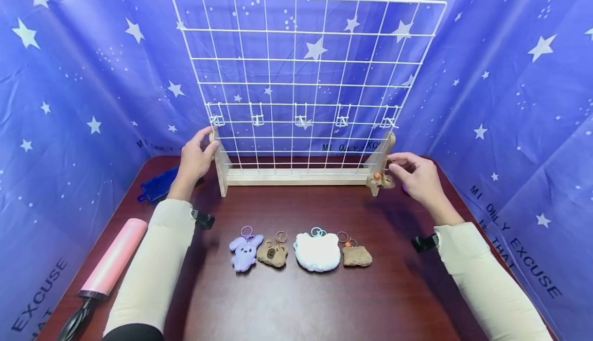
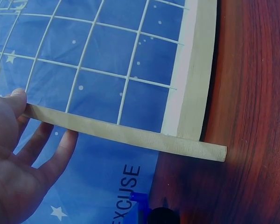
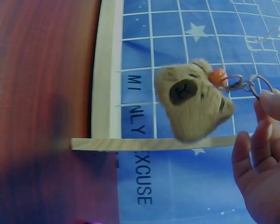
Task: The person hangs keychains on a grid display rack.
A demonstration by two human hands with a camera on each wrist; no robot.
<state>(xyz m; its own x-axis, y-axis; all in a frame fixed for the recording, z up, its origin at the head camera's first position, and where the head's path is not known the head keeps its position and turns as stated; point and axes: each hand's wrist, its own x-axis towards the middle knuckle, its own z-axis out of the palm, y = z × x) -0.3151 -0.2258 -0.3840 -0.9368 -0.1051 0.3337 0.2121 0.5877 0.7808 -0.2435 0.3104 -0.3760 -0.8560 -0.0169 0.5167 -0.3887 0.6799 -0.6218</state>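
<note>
Brown plush keychain (image 3: 191, 112) is held beside the wire rack (image 1: 294, 84)

The right hand (image 1: 419, 178) pinches the ring (image 3: 260, 76) of the keychain between thumb and finger; the keychain hangs near the right wooden post (image 1: 385, 148), and I cannot tell if they touch. The left hand (image 1: 195, 156) grips the left wooden post (image 1: 220, 168). The step in hand seems to be bringing the keychain to the rack. The next move probably calls for raising the ring toward one of the bare white hooks (image 1: 302, 119).

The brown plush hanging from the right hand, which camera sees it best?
The right wrist view: the brown plush is large there, its dark nose and orange ball plain, with the right hand pinching its ring. The head view shows it small, by the wooden stand; the left wrist view doesn't show it.
</note>
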